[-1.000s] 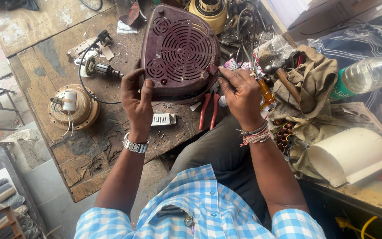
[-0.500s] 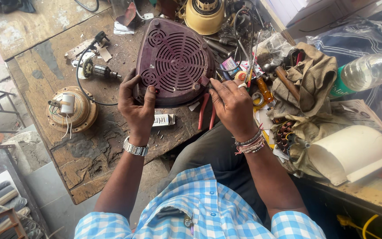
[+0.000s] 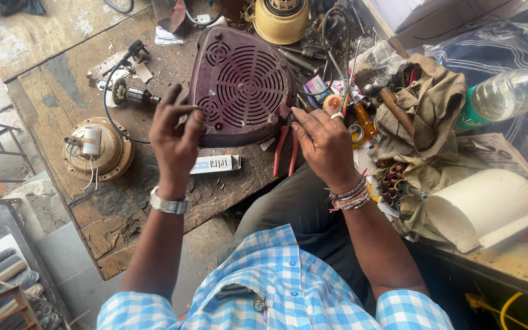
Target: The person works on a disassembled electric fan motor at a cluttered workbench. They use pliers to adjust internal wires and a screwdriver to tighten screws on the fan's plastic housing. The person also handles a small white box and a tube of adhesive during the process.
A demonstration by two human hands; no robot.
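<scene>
Head view, seen from my remote station. Centre of frame: a maroon plastic appliance cover with a round slotted grille [image 3: 241,85], lying flat on the scarred wooden worktop [image 3: 62,91]. My left hand [image 3: 175,137], at the cover's lower left edge, has its fingers loosely curled and spread, gripping nothing that I can make out. My right hand [image 3: 324,143] rests at the cover's lower right corner, fingertips pinched there; whether they hold anything I cannot tell. Red-handled pliers [image 3: 285,153] lie just beneath it. Left of frame: a round brass-coloured motor housing [image 3: 98,150].
</scene>
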